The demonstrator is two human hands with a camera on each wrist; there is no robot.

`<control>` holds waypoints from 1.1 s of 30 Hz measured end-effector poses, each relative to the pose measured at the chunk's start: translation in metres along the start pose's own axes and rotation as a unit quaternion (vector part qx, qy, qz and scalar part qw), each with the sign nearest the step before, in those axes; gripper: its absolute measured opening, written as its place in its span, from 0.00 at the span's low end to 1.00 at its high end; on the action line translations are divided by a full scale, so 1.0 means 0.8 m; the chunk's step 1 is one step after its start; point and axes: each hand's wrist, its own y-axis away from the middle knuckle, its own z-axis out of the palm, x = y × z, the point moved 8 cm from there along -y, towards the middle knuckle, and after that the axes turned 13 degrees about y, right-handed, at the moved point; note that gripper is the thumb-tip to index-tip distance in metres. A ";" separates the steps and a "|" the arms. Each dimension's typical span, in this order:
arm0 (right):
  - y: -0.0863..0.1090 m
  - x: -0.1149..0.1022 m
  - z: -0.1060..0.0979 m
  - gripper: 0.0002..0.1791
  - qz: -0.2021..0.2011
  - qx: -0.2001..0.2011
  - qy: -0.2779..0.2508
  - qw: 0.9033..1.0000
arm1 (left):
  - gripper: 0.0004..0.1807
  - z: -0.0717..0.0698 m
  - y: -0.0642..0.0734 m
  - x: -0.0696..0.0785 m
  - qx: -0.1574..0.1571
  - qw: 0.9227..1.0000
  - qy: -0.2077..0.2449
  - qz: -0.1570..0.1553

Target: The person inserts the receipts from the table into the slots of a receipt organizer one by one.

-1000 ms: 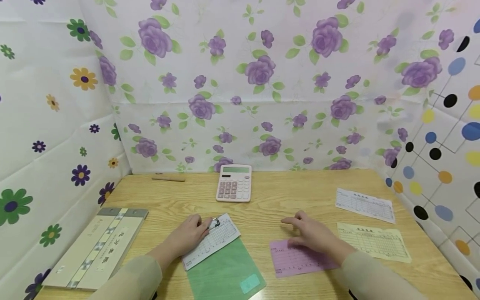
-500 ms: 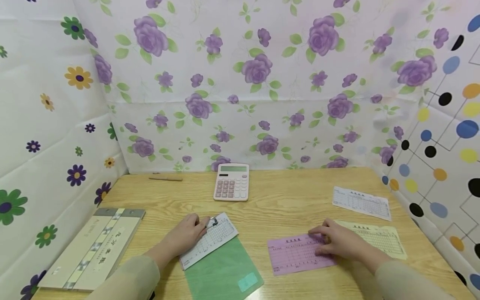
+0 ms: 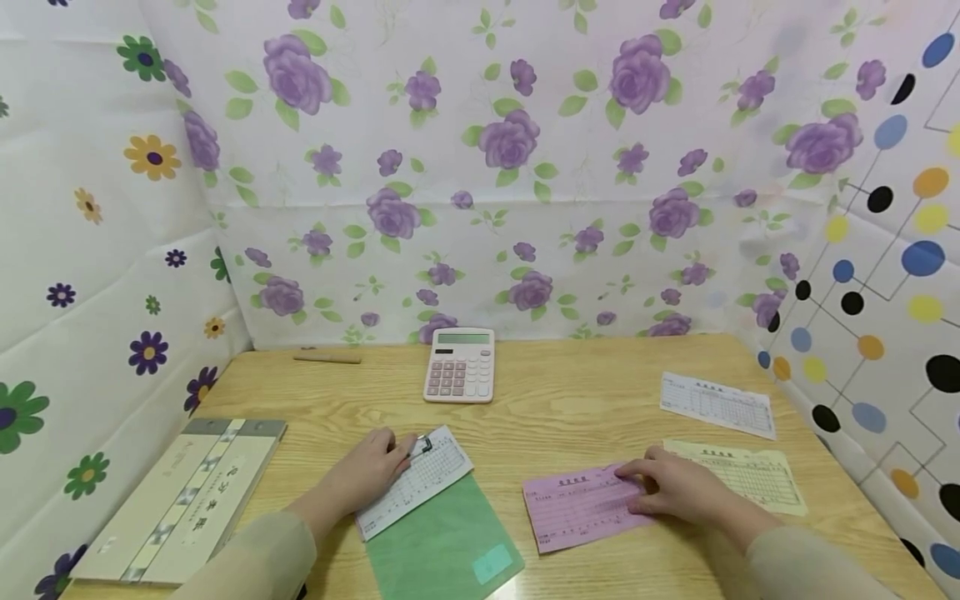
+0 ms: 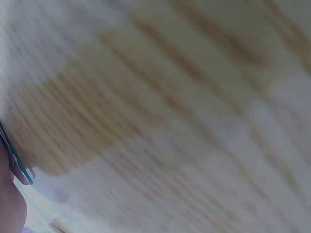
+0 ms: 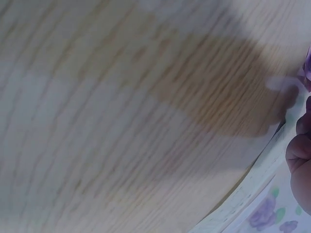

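Office-style desk space. Wood-grain tabletop (image 3: 577, 400) was walled on three sides: rose-print sheet (image 3: 465, 158) at the back, daisy-print sheet (image 3: 67, 225) left, dot-print sheet (image 3: 888, 258) right. Clerical kit marked it: calculator (image 3: 460, 365), ruled pink form (image 3: 577, 510), yellow form (image 3: 757, 479), white form (image 3: 717, 406), clipped white sheets (image 3: 431, 482), green folder (image 3: 442, 537), cream file (image 3: 157, 496). Whether a home or real workplace lay beyond the sheets could not be told.
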 end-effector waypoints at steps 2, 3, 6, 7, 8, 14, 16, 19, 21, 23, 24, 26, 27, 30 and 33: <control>-0.002 -0.002 0.000 0.27 0.002 -0.001 0.004 1.000 | 0.24 0.000 0.000 0.000 -0.004 1.000 -0.001 -0.002; -0.002 -0.003 0.000 0.27 0.004 -0.004 0.004 1.000 | 0.24 0.000 -0.001 0.000 -0.004 1.000 0.000 -0.001; -0.003 -0.003 0.001 0.27 0.016 -0.012 0.002 1.000 | 0.24 -0.002 -0.001 0.001 0.002 1.000 0.006 0.003; -0.004 -0.003 0.001 0.27 0.016 -0.012 0.000 1.000 | 0.24 -0.003 -0.001 0.001 0.005 1.000 0.007 0.004; -0.004 -0.003 0.001 0.27 0.015 -0.012 -0.004 1.000 | 0.24 -0.004 -0.001 0.001 0.007 1.000 0.008 0.005; -0.007 -0.004 0.005 0.26 0.015 -0.025 -0.033 0.999 | 0.24 -0.006 0.001 0.001 0.009 1.000 0.013 0.005; -0.009 -0.004 0.008 0.25 0.020 -0.031 -0.044 0.998 | 0.24 -0.005 0.001 0.001 0.009 1.000 0.013 0.005; -0.011 -0.005 0.010 0.25 0.030 -0.035 -0.065 0.997 | 0.24 -0.004 0.003 0.001 0.009 1.000 0.011 0.002; -0.011 -0.005 0.012 0.25 0.041 -0.034 -0.086 0.995 | 0.24 -0.004 0.003 0.001 0.010 1.000 0.010 0.002; -0.010 -0.004 0.012 0.24 0.056 -0.033 -0.114 0.991 | 0.24 -0.003 0.003 0.001 0.010 1.000 0.008 0.001; -0.009 -0.004 0.012 0.23 0.066 -0.031 -0.129 0.989 | 0.24 -0.003 0.003 0.001 0.009 1.000 0.008 0.000; -0.008 -0.002 0.012 0.22 0.085 -0.029 -0.163 0.982 | 0.24 -0.002 0.003 0.000 0.007 1.000 0.007 -0.002; -0.008 -0.001 0.011 0.21 0.094 -0.027 -0.179 0.979 | 0.24 -0.001 0.003 0.000 0.004 1.000 0.007 -0.005; -0.007 0.003 0.008 0.20 0.113 -0.023 -0.225 0.967 | 0.24 0.000 0.002 -0.002 -0.004 1.000 0.008 -0.014; -0.008 0.007 0.006 0.20 0.121 -0.019 -0.271 0.955 | 0.25 0.001 0.002 -0.003 -0.011 1.000 0.010 -0.021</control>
